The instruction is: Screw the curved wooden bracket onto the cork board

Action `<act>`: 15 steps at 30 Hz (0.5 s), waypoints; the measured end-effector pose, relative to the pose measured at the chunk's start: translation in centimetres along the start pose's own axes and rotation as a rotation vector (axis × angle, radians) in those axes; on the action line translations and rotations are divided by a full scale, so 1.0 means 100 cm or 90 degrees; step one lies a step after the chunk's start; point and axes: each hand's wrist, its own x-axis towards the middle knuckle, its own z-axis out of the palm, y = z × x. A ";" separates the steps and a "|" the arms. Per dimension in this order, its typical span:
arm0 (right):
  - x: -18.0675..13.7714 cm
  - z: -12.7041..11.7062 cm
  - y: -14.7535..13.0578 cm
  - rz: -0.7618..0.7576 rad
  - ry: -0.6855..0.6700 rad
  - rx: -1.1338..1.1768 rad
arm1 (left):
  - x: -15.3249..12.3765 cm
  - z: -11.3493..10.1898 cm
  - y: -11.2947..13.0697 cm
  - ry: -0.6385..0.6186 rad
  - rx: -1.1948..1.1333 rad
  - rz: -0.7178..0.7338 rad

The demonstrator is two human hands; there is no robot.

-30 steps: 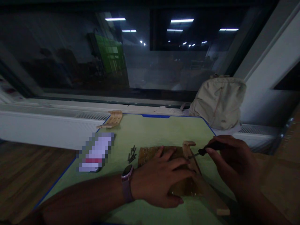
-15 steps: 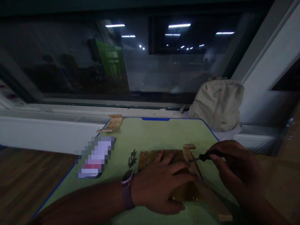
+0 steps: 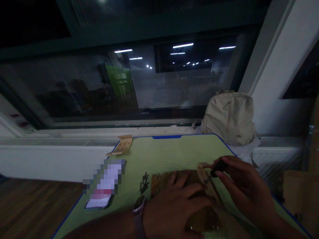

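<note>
Head view: the right hand (image 3: 245, 189) pinched a black-handled screwdriver (image 3: 218, 166) between thumb and fingers, its shaft pointing left toward the curved end of a wooden bar (image 3: 202, 172), whose long axis ran far to near, slanting right. The right hand lay nearer that end; the left hand (image 3: 174, 209) pressed, fingers spread, on an amber sheet (image 3: 161, 179) beside the bar.

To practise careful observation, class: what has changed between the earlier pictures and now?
The view has tilted upward, so everything sits lower. The right hand has swung the screwdriver inward, towards the curved wooden piece. The left hand still rests on the brown sheet; the nails lie unmoved.
</note>
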 end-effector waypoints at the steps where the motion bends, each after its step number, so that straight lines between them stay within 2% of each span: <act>1: 0.002 0.000 0.002 -0.009 0.019 -0.011 | 0.000 -0.001 0.000 -0.006 -0.001 0.000; 5: 0.006 0.002 0.008 -0.017 0.021 -0.029 | -0.001 -0.003 -0.001 -0.028 -0.006 -0.010; 11: 0.003 0.003 -0.001 0.035 -0.022 0.074 | -0.001 -0.003 -0.001 -0.026 -0.006 -0.018; 15: 0.006 0.001 -0.006 0.031 0.021 0.099 | -0.002 -0.003 0.000 -0.032 -0.014 -0.023</act>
